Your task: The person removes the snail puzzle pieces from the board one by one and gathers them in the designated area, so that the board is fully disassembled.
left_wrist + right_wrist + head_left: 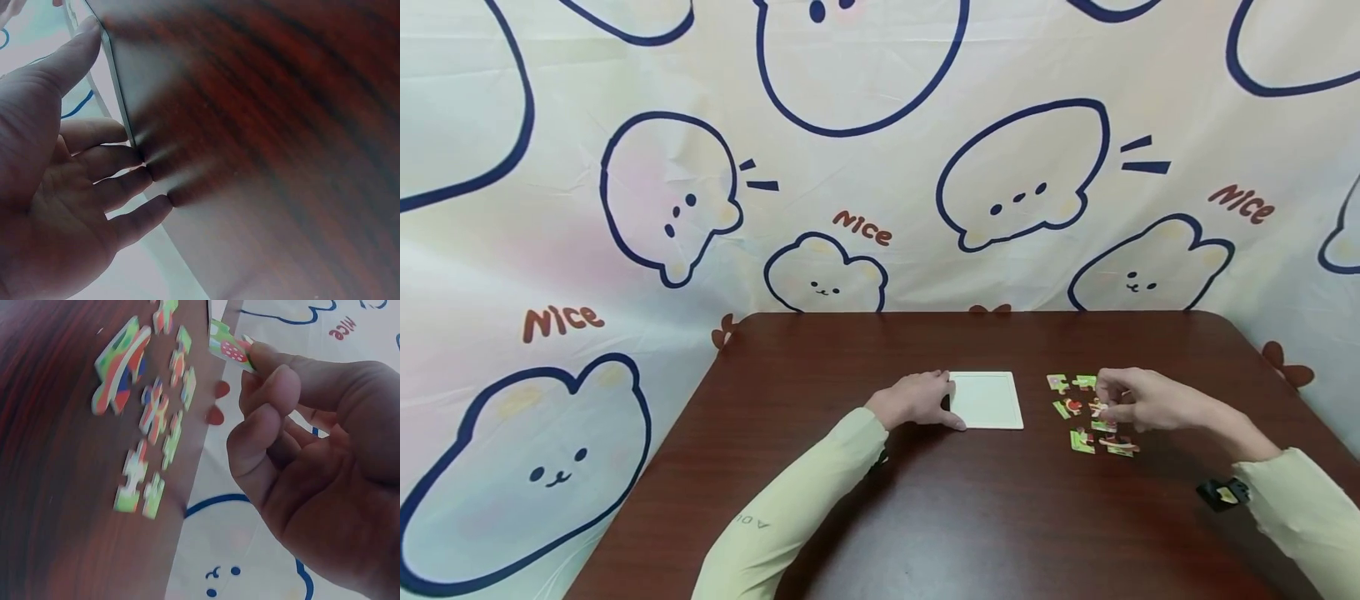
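Observation:
My right hand (1150, 400) is over the loose jigsaw pieces, right of the board. Between its thumb and forefinger it pinches a jigsaw piece (231, 349), green-edged with a white-dotted red patch. Several colourful jigsaw pieces (122, 365) lie apart on the table beneath that hand, partly hidden by it in the head view. At the left side of a white square puzzle board (985, 402) with a raised rim rests my left hand (917, 400). Its fingers (140, 225) are extended, and the fingertips and thumb are right at the board's edge.
Both hands work above a dark brown wooden table (820, 350). A pale cloth backdrop (895, 167) printed with blue-outlined bears hangs behind it and along its sides. A small dark device (1222, 494) is strapped at the right wrist.

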The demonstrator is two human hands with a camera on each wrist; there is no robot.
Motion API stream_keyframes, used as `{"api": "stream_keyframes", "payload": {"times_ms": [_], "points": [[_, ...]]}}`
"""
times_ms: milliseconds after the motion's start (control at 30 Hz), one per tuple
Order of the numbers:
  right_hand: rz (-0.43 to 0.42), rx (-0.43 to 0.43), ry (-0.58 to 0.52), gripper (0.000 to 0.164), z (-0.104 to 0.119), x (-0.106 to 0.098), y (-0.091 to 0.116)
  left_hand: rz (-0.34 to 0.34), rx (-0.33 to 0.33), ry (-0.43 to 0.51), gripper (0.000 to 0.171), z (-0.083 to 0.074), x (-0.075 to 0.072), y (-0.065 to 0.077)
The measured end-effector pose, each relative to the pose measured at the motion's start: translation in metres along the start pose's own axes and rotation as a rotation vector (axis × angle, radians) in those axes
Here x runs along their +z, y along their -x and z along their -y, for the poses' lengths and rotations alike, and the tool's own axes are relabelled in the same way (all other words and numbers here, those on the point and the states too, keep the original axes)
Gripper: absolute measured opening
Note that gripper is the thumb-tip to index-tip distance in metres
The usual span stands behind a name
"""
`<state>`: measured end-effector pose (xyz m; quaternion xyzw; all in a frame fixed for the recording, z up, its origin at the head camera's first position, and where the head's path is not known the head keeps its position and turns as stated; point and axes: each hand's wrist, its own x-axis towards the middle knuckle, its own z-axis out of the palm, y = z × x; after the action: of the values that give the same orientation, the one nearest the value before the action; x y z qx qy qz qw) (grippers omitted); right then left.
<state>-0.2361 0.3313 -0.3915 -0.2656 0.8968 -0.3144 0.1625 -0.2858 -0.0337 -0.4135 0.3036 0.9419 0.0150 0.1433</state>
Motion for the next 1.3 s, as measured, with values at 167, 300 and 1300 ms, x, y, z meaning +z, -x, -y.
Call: {"api": "stream_keyframes", "payload": {"times_ms": [167, 300, 1300], "points": [[0.005, 0.038, 0.008, 0.019, -0.008, -0.005, 0.011, -0.006, 0.006, -0.006, 0.056, 0.001, 0.001, 0.002], [0.029, 0.060, 0.005, 0.020, -0.014, -0.009, 0.021, -0.004, 0.012, 0.000, 0.055, 0.001, 0.001, 0.001], [0.182, 0.172, -0.035, 0.023, -0.053, -0.008, 0.031, -0.022, 0.033, -0.022, 0.065, 0.002, 0.007, -0.002]]}}
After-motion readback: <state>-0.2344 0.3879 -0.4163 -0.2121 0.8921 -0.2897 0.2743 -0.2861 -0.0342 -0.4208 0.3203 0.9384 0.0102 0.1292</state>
